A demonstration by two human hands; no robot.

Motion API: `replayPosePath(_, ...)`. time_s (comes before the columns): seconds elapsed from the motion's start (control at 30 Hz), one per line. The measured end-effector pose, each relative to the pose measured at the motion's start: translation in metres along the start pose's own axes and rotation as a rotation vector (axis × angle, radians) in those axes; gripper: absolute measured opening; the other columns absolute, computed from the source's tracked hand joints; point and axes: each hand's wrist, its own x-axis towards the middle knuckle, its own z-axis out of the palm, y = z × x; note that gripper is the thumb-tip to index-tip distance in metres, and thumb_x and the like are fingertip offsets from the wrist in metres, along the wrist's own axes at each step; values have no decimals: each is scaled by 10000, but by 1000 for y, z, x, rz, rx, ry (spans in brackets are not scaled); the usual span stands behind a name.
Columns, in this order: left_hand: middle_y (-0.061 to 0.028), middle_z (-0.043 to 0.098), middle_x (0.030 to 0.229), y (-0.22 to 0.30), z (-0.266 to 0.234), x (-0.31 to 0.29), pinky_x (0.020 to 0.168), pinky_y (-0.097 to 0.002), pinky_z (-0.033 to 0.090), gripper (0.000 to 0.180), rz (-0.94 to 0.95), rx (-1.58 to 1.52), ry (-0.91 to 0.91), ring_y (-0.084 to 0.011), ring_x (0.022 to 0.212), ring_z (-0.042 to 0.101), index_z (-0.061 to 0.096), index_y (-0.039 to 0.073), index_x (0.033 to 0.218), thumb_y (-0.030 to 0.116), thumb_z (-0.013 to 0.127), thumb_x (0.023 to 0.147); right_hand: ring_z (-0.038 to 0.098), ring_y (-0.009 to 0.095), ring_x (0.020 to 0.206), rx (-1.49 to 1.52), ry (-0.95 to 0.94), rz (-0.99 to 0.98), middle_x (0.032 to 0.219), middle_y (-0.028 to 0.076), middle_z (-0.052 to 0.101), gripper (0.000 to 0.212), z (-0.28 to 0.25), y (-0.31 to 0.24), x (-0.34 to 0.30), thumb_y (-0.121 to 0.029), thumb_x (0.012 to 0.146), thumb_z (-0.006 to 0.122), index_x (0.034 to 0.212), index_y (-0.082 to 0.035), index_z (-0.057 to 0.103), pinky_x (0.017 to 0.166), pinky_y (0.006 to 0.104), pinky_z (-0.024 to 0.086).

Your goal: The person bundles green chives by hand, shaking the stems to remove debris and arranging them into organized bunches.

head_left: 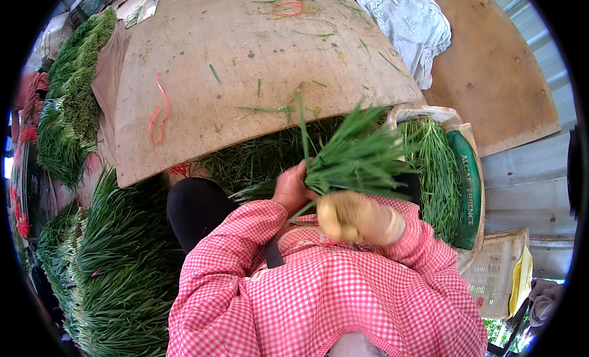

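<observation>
- Green, long-leaved stalks in a loose bundle (362, 157) are at the centre of my feed, fanning up and to the right from the fingers of the bare left hand (291, 188).
- Those left fingers look closed around the bundle's lower end, with no gap I can make out.
- Just right of them and slightly lower, the right hand in a pale yellow glove (343, 216) is motion-blurred; I cannot tell how far its fingers are open or whether they hold anything.
- My main worry: if the left grip slackened while the glove works so close, the stalks could slide apart, since I make out no tie around them.
- Too tight a squeeze could crease the leaves.
- Ahead of the fingers lies a broad, tan wooden board (208, 50); swinging the bundle forward could catch leaf tips on its near edge.
- Under that edge, left of and beyond the fingers, are loose dark-green leaves (264, 154); anything dropped there could get mixed in.
- Right of the fingers, leaf tips reach close to a white sack with a green panel (466, 191), and a careless sideways sweep could snag them on its rim.
</observation>
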Motion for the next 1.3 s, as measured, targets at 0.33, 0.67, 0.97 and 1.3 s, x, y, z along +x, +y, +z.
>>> replayPosePath(0.33,-78,655,929,-7,-1,15,737,-263,486,473,-269,-149,104,-116,837,613,526,53,1090,137,747,680,539,118,734,-614,-118,-90,873,57,555,501,14,-36,-19,-223,869,565,1275,15,395,668,242,439)
replayPosePath(0.67,-51,640,944,-19,-1,17,730,-244,478,453,-298,-130,94,-106,839,600,506,37,1093,141,727,711,631,223,721,-295,-439,-429,1060,293,545,699,40,-53,-34,-450,843,529,1226,118,391,577,286,512)
replayPosePath(0.97,-70,625,991,-13,-2,18,756,-238,469,440,-305,-174,63,-105,872,583,502,2,1093,95,713,719,604,318,890,-308,-543,-690,1110,199,575,695,60,-46,-31,-459,794,589,1185,101,456,735,368,490)
replayPosePath(1.3,-78,621,964,-43,12,15,748,-265,468,441,-314,-308,87,-156,868,590,502,20,1106,109,700,722,595,288,645,-1233,699,-680,961,135,609,299,8,-72,-63,-188,822,591,1056,-13,526,565,356,487)
